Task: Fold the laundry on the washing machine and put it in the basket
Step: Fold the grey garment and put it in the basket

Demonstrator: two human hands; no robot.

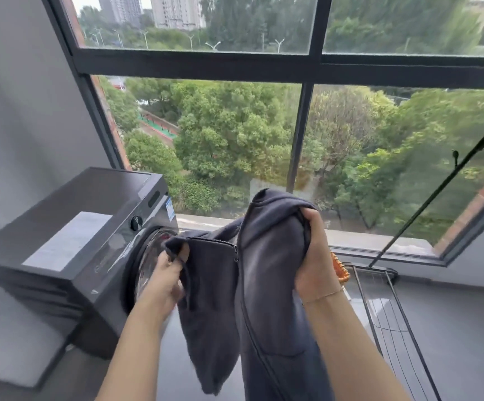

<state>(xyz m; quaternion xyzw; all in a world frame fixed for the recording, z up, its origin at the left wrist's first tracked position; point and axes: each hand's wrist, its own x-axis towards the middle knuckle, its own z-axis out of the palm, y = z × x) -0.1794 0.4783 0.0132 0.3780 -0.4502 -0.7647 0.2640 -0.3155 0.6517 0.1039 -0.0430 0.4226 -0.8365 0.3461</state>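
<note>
Nearest, a dark grey zip-up garment [266, 273] hangs in the air between both hands, right of the washing machine [70, 241]. The left hand [167, 280] pinches its left edge near the zipper; the right hand [316, 256] clamps a bunched fold higher up. A white sheet [67, 241] lies on the machine's top and a blue sticker [170, 209] on its front; their print is too blurred to read. An orange basket rim [340, 269] peeks out behind the right wrist.

Dark grey zip-up garment [266, 285] hangs unfolded beside the grey washing machine [70, 227]
</note>
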